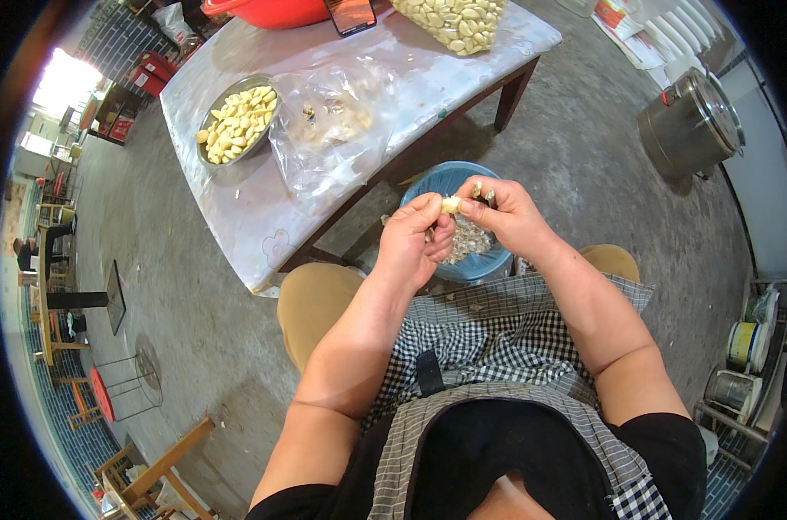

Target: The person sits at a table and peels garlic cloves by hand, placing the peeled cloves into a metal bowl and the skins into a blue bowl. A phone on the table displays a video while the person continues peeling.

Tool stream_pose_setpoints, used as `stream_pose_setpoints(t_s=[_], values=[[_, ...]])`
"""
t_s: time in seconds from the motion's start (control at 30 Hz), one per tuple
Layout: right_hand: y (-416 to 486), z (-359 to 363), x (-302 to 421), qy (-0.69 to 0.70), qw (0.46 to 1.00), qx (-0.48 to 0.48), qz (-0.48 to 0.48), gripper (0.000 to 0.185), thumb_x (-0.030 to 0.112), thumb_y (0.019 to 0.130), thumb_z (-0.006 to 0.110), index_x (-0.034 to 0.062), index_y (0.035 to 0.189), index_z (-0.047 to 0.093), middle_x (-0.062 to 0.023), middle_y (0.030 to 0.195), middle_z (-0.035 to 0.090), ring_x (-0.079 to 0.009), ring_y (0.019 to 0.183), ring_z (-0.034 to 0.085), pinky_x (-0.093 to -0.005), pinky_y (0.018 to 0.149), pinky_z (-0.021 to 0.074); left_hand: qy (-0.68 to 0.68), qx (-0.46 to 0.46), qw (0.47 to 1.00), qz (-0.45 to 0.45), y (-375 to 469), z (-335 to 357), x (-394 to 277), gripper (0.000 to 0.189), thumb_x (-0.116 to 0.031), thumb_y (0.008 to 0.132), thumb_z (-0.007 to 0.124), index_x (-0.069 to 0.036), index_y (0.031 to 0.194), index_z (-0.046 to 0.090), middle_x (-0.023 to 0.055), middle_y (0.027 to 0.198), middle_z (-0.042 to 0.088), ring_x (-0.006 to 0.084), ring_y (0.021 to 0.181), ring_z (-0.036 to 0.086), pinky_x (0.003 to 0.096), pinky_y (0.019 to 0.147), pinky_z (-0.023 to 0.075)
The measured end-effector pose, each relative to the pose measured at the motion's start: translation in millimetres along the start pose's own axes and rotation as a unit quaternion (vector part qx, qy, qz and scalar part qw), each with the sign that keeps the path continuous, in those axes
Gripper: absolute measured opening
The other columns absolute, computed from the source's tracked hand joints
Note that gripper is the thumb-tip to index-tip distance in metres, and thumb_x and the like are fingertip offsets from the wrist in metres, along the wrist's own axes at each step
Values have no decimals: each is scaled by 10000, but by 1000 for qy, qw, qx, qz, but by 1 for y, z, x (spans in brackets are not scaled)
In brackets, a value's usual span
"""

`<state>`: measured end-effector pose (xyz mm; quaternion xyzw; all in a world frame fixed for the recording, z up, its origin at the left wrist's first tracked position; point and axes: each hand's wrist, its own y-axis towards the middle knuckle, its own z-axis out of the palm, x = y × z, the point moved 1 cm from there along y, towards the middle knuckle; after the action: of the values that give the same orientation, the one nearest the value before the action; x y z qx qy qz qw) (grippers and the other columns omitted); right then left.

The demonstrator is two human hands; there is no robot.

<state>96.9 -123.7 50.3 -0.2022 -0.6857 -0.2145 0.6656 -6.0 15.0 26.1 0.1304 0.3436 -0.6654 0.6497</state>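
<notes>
Between the fingertips of both hands is a pale garlic clove (451, 205). My left hand (419, 234) pinches its left end, with a dark bit of peel or clove under the curled fingers. My right hand (504, 211) pinches the right end and keeps small unpeeled pieces between its other fingers. Below both hands stands a blue bucket (491, 265) with a plastic liner and garlic skins (468, 242) inside. On the table, a metal bowl (203, 153) holds many peeled cloves (241, 120). Beside it lies a clear plastic bag (328, 117) with brownish skins or pieces in it.
The covered table (218, 214) reaches close to my left knee. At its far side are a red basin (270, 12), a phone (351, 16) and a bag of peeled cloves (455, 23). A lidded metal pot (686, 123) stands on the floor at right, a red-topped stool (101, 394) at left.
</notes>
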Motion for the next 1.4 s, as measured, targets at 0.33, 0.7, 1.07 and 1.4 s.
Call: stream_pose_setpoints(t_s=[0.33,0.7,1.07,1.4], values=[[0,-5,2,-171,984,-17,53,119,146,934,601,36,898,625,70,691,494,-10,641,401,-205,560,324,448,-122,834,298,0,8,-6,195,-150,946,590,-18,804,617,-24,599,489,36,500,345,218,451,272],[6,-9,6,-68,995,-64,42,138,142,909,633,15,857,634,34,678,519,-49,637,439,-242,557,377,454,-116,878,100,4,1,-5,244,-217,866,719,-20,763,618,-47,619,558,10,530,401,212,453,291],[2,-11,2,83,989,29,115,155,167,926,614,40,837,610,46,669,508,-30,582,407,-215,521,323,119,-31,992,16,-2,0,-14,109,-111,945,596,-13,922,638,30,712,616,20,470,366,181,419,264],[6,-10,-5,-214,971,-104,-25,71,79,850,680,16,867,655,9,758,609,-71,651,547,-248,571,431,62,-61,995,56,-3,-1,-14,144,-130,963,575,1,955,636,61,772,636,28,452,363,184,409,271]])
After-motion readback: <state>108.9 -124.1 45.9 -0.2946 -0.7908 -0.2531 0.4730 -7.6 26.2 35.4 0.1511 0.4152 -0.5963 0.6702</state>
